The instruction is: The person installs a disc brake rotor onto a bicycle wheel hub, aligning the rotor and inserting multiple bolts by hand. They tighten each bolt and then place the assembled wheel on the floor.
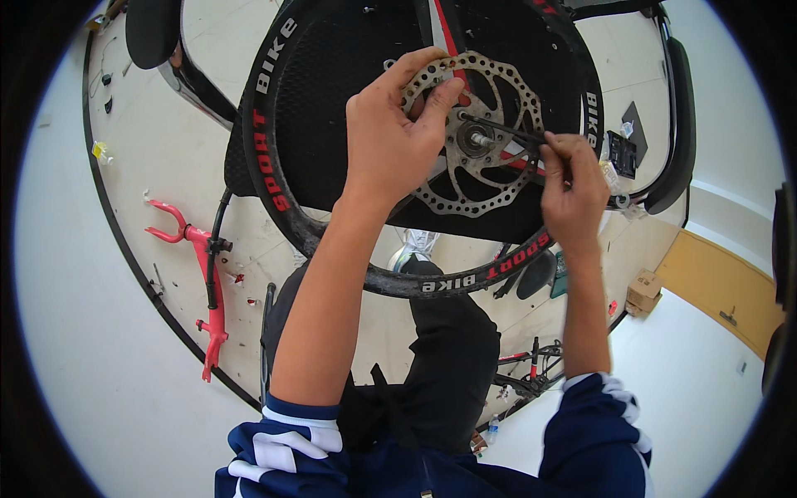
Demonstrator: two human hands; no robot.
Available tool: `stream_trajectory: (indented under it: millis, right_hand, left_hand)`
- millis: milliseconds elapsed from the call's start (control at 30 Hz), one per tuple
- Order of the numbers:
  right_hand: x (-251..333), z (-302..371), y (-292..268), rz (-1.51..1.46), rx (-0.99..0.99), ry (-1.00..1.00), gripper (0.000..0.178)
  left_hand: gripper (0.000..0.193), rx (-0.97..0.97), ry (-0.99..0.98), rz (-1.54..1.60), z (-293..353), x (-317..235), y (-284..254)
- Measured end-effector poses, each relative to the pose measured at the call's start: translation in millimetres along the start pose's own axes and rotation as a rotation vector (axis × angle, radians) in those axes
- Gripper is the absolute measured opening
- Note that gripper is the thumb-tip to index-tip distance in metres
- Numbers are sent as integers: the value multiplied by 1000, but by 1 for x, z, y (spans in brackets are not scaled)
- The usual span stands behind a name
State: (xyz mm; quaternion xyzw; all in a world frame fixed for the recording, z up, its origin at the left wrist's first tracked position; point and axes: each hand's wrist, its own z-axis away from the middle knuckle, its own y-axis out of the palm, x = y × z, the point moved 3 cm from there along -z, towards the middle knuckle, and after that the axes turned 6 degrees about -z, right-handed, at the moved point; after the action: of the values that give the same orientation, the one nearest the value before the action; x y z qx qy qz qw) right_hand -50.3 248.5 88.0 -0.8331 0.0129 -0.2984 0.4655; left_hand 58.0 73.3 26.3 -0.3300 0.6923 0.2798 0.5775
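- The floor point(124, 357) is pale and wide, with a big round mat point(166, 149) laid on it; the person sits on the mat, dark trousers stretched out toward the far side.
- A black bicycle wheel point(332, 108) with a solid disc face and a red-lettered tyre stands upright over the legs, in the far middle of the scene. It looks stiff and fairly heavy, best steadied by the rim or near the hub.
- A red bicycle fork point(203, 266) lies on the mat to the left, well apart from the wheel; a small cardboard box point(643, 290) sits to the right.
- The brake disc point(486, 166), a thin metal ring full of holes with a wavy edge, is fixed at the wheel's centre. It seems rigid but easy to bend and sharp-edged, so a hold by the edge or spokes suits it.
- The left hand point(390, 141) grips the disc's left edge, fingers curled over the top and thumb pressed toward the hub.
- The right hand point(573, 187) is pinched shut around a slim dark tool point(506, 129) that reaches to the axle point(480, 139); it looks light and rigid.
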Motion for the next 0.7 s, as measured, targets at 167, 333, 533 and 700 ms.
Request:
stream_trajectory:
  millis: [167, 333, 533, 700]
  right_hand:
    - [17, 28, 25, 57, -253, 106, 4]
    - [45, 50, 37, 69, -351, 310, 5]
    - [50, 60, 44, 72, -376, 345, 6]
    - [42, 59, 39, 60, -400, 239, 6]
  left_hand:
    - [29, -6, -38, 48, 2, 0, 2]
    - [32, -31, -15, 154, 9, 5, 3]
    - [35, -4, -22, 164, 14, 9, 2]
    - [33, 13, -30, 189, 13, 9, 5]
